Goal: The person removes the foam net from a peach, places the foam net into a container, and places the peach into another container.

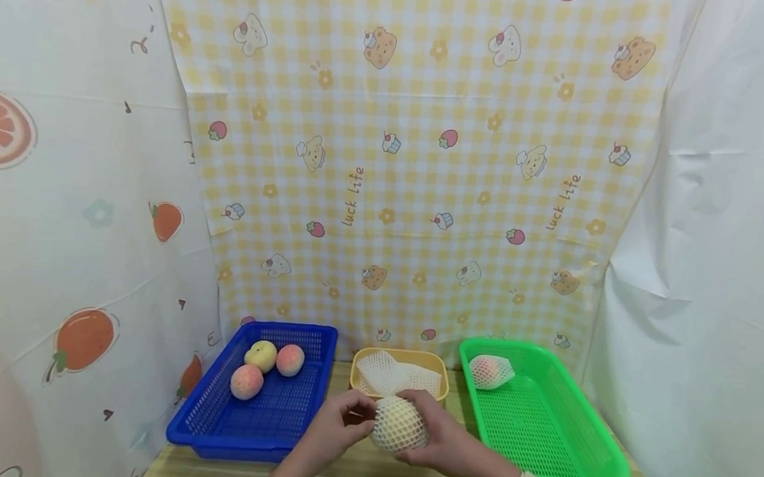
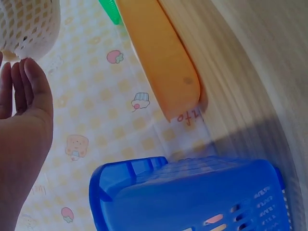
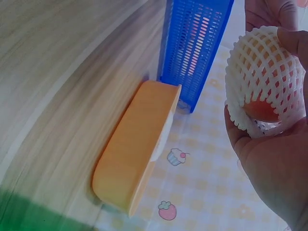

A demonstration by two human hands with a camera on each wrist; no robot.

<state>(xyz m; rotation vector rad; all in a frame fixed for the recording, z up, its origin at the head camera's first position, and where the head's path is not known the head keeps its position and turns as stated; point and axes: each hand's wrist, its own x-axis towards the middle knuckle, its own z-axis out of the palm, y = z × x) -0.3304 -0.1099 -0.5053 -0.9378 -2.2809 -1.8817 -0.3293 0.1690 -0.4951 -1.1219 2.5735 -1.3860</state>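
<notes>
A pale peach (image 1: 399, 426) sits inside a white foam net (image 3: 255, 62), held up over the table's front. My right hand (image 1: 440, 437) grips the netted peach from the right, thumb and fingers curled round it. On its other side my left hand (image 1: 342, 425) has its bent fingertips at the net's edge and appears to pinch it. In the left wrist view, the fingers (image 2: 36, 86) touch the net's rim. Through the net's open end, a reddish part of the peach shows in the right wrist view.
A blue basket (image 1: 239, 442) on the left holds several peaches. Behind my hands, a yellow-orange box (image 1: 443, 373) contains white foam nets (image 1: 389, 372). The green basket (image 1: 603, 447) on the right holds one netted peach (image 1: 488, 372). A patterned cloth (image 1: 409, 197) hangs behind.
</notes>
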